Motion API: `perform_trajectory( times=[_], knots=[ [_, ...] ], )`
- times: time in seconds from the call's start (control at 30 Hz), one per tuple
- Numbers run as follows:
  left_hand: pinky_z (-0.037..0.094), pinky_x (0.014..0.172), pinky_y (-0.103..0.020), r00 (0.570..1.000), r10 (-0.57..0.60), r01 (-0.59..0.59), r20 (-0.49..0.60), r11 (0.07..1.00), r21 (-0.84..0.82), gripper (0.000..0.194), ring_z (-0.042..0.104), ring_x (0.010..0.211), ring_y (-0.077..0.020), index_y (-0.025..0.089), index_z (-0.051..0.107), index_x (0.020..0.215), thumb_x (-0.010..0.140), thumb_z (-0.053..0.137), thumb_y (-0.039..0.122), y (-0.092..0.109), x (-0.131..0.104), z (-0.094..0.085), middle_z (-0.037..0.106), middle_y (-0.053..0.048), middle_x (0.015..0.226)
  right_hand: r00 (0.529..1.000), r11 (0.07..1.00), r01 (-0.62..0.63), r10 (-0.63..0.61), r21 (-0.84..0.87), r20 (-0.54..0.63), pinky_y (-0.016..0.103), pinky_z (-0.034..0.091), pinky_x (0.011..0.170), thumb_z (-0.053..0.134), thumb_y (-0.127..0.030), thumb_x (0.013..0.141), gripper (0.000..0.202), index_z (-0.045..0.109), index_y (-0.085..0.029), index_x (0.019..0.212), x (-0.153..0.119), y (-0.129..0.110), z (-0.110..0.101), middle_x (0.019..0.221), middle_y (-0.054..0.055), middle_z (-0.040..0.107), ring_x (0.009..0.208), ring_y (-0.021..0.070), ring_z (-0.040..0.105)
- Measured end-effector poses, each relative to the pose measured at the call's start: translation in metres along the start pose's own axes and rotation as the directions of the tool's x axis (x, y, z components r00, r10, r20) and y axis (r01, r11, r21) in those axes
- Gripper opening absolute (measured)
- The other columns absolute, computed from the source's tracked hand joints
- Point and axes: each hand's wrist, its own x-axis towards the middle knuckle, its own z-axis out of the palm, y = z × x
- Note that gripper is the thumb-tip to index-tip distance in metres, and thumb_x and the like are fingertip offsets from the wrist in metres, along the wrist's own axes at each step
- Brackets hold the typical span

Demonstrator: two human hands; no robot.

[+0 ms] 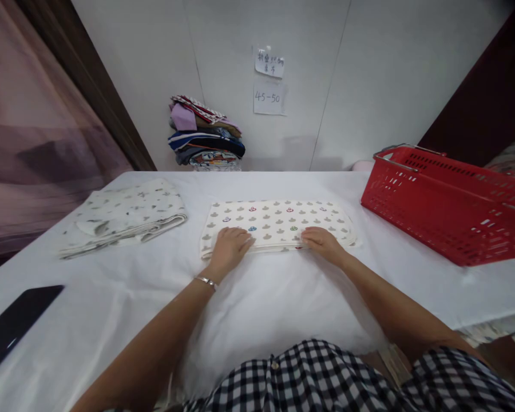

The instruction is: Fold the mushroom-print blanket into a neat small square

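Note:
A white cloth [274, 220] with a grey, red, blue and green print lies folded into a long rectangle on the white-covered table [124, 303]. My left hand [232, 246] rests at its near edge, left of the middle, with fingers pressed together on the fabric. At the near edge on the right, my right hand [324, 243] has its fingers bent together on the cloth. Thumbs sit by the folded layers on both sides; the undersides of the fingers are hidden.
Another printed cloth [129, 212] lies loosely folded at the left. A dark phone-like object [21, 320] is at the near left. The red basket [446, 206] stands at the right. Folded fabrics [208, 134] are piled by the wall, which bears two paper notes [269, 99].

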Motion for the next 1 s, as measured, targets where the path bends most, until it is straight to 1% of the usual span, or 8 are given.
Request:
perform_trajectory(
  times=[0.1, 0.2, 0.3, 0.47, 0.57, 0.67, 0.83, 1.0],
  knots=[
    [0.039, 0.088, -0.039, 0.998, 0.065, -0.064, 0.016, 0.995, -0.074, 0.022, 0.056, 0.092, -0.0199, 0.023, 0.07, 0.091, 0.09, 0.05, 0.031, 0.024, 0.008, 0.011, 0.068, -0.004, 0.094, 0.998, 1.0, 0.029, -0.029, 0.006, 0.053, 0.037, 0.045, 0.086, 0.048, -0.034, 0.09, 0.026, 0.072, -0.027, 0.084, 0.011, -0.022, 0.007, 0.093, 0.004, 0.069, 0.095, 0.0208, 0.06],
    [0.04, 0.081, -0.037, 0.998, 0.04, -0.037, 0.044, 0.996, -0.083, 0.019, 0.053, 0.087, -0.0196, 0.023, 0.07, 0.085, 0.089, 0.051, 0.028, 0.038, 0.014, 0.02, 0.066, -0.004, 0.089, 0.996, 0.999, 0.026, -0.022, -0.045, 0.081, 0.035, 0.045, 0.081, 0.051, -0.026, 0.088, 0.023, 0.073, -0.025, 0.082, 0.017, -0.031, 0.014, 0.089, 0.006, 0.067, 0.089, 0.0205, 0.057],
    [0.04, 0.077, -0.036, 0.996, -0.009, 0.018, 0.086, 0.995, -0.103, 0.018, 0.052, 0.084, -0.0193, 0.023, 0.069, 0.082, 0.088, 0.053, 0.026, 0.041, 0.017, 0.024, 0.064, -0.004, 0.087, 0.996, 0.999, 0.001, 0.004, -0.055, 0.086, 0.035, 0.044, 0.079, 0.052, -0.022, 0.086, 0.022, 0.073, -0.024, 0.084, 0.018, -0.03, 0.02, 0.088, 0.006, 0.066, 0.087, 0.021, 0.055],
    [0.041, 0.076, -0.033, 0.984, -0.113, 0.143, 0.139, 0.964, -0.226, 0.013, 0.054, 0.085, -0.0179, 0.024, 0.07, 0.082, 0.084, 0.057, 0.024, 0.042, 0.019, 0.024, 0.063, -0.002, 0.086, 0.989, 0.989, -0.141, 0.139, 0.052, 0.047, 0.035, 0.045, 0.082, 0.055, -0.022, 0.083, 0.019, 0.073, -0.025, 0.085, 0.018, -0.027, 0.027, 0.089, 0.005, 0.066, 0.09, 0.0211, 0.055],
    [0.041, 0.076, -0.032, 0.971, -0.18, 0.222, 0.158, 0.926, -0.306, 0.012, 0.055, 0.086, -0.0175, 0.024, 0.07, 0.079, 0.083, 0.058, 0.025, 0.043, 0.021, 0.023, 0.064, -0.001, 0.085, 0.976, 0.973, -0.214, 0.209, 0.084, 0.062, 0.034, 0.045, 0.082, 0.058, -0.02, 0.079, 0.016, 0.073, -0.025, 0.081, 0.021, -0.027, 0.028, 0.087, 0.004, 0.067, 0.089, 0.021, 0.056],
    [0.042, 0.075, -0.032, 0.967, -0.203, 0.247, 0.156, 0.903, -0.352, 0.016, 0.056, 0.085, -0.0172, 0.023, 0.069, 0.075, 0.084, 0.056, 0.025, 0.045, 0.022, 0.023, 0.064, -0.001, 0.082, 0.961, 0.958, -0.272, 0.265, 0.088, 0.083, 0.033, 0.045, 0.081, 0.06, -0.02, 0.076, 0.014, 0.073, -0.024, 0.079, 0.024, -0.027, 0.028, 0.087, 0.003, 0.067, 0.089, 0.0203, 0.057],
    [0.04, 0.077, -0.035, 0.985, -0.148, 0.169, 0.093, 0.941, -0.294, 0.021, 0.054, 0.084, -0.0178, 0.02, 0.064, 0.074, 0.088, 0.05, 0.024, 0.047, 0.02, 0.024, 0.062, -0.002, 0.081, 0.958, 0.949, -0.286, 0.279, 0.13, 0.069, 0.032, 0.045, 0.08, 0.062, -0.021, 0.074, 0.01, 0.071, -0.025, 0.075, 0.025, -0.025, 0.028, 0.086, 0.002, 0.067, 0.088, 0.02, 0.058],
    [0.038, 0.077, -0.036, 0.998, -0.036, 0.047, 0.058, 0.979, -0.198, 0.023, 0.051, 0.084, -0.0183, 0.02, 0.061, 0.08, 0.093, 0.042, 0.025, 0.047, 0.016, 0.026, 0.06, -0.004, 0.086, 0.966, 0.953, -0.255, 0.258, 0.166, 0.006, 0.033, 0.045, 0.077, 0.054, -0.023, 0.081, 0.017, 0.067, -0.024, 0.069, 0.019, -0.03, 0.027, 0.081, 0.001, 0.064, 0.083, 0.0186, 0.057]
  ],
)
